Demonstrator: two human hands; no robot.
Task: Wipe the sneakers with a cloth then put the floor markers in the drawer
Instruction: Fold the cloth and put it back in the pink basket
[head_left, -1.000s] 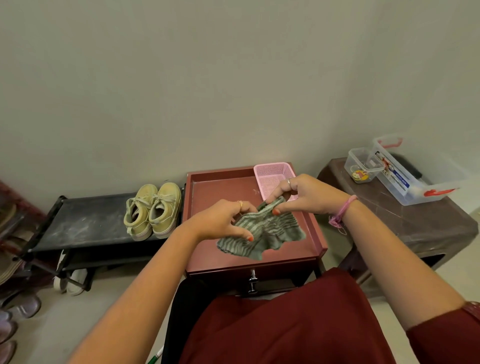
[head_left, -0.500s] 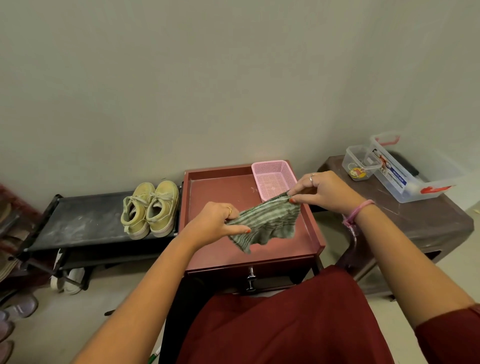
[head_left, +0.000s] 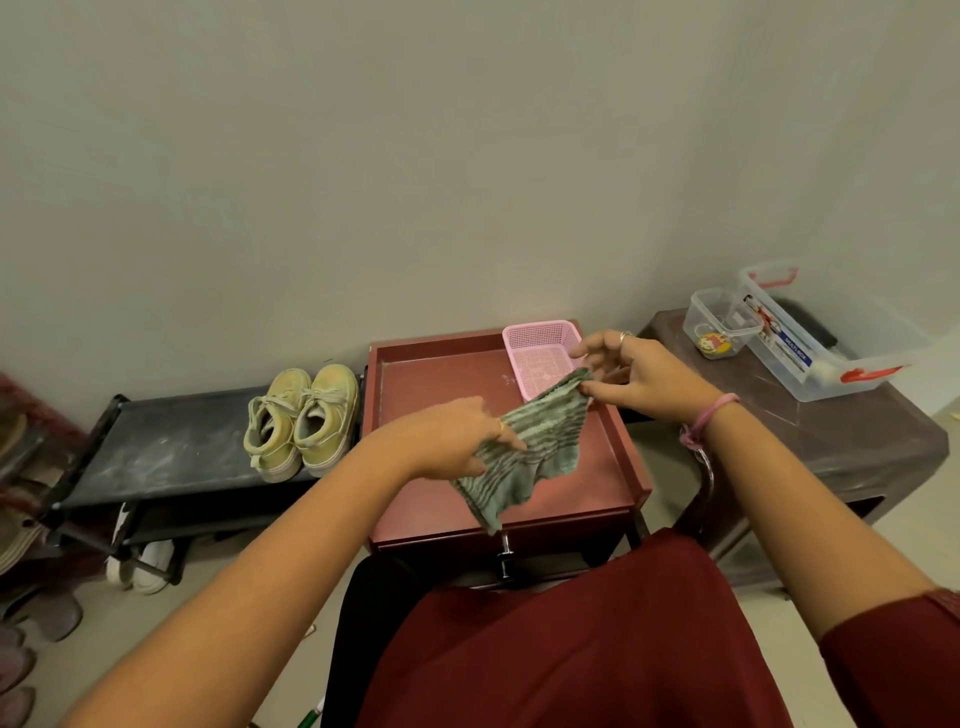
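cloth (head_left: 524, 447) now spread between my hands, left hand (head_left: 457, 441) gripping, right hand (head_left: 631, 376) pinching its corner; sneakers (head_left: 304, 421) left of them, unwiped.

Both hands hold a green striped cloth (head_left: 524, 452) above a red tray-topped stand (head_left: 631, 457). The left hand (head_left: 457, 441) grips the cloth's lower part; the right hand (head_left: 634, 374) pinches its upper corner, other fingers spread. A pink basket (head_left: 540, 345) sits in the tray's far right corner. Left of the stand, a pair of yellow sneakers (head_left: 301, 421) rests on a black shoe rack (head_left: 171, 452). On the right, two clear plastic boxes (head_left: 810, 338) stand on a brown table (head_left: 857, 431).
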